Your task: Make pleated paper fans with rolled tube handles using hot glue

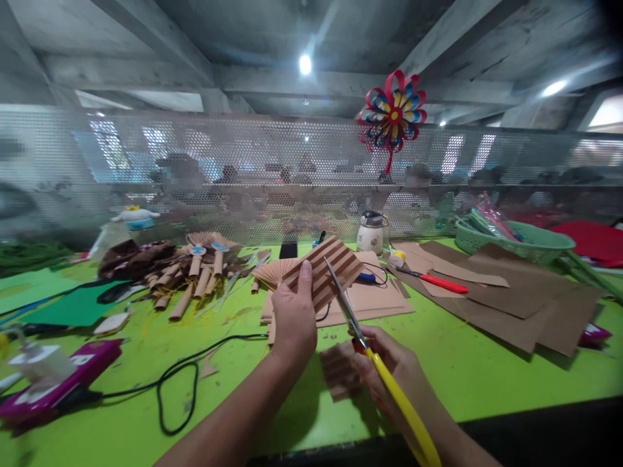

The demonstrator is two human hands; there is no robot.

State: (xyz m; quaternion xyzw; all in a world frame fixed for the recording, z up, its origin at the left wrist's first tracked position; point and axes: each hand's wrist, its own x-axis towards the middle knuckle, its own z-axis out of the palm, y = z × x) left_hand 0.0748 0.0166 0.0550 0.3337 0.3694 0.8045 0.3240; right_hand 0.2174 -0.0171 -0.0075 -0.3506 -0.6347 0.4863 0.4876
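My left hand (296, 324) grips a piece of brown striped, folded-looking paper (325, 269), its thumb on top. A pleated tan paper fan (272, 271) spreads out beside it at the left; whether the two are joined I cannot tell. In my right hand (392, 366) is a pair of scissors (363, 338) with a yellow handle and some red by the fingers. The blades lie at the striped paper's right part; how far apart they are is unclear. Another striped brown piece (335, 376) rests on the green table (272, 415) below, partly hidden by my right hand.
Brown rolled paper pieces (187, 292) pile up at left, near a purple power strip (92, 363) and black cable (178, 370). Brown sheets (549, 311), red-handled pliers or cutters (442, 283) and a green basket (516, 243) lie right. A white jar (370, 233) stands behind.
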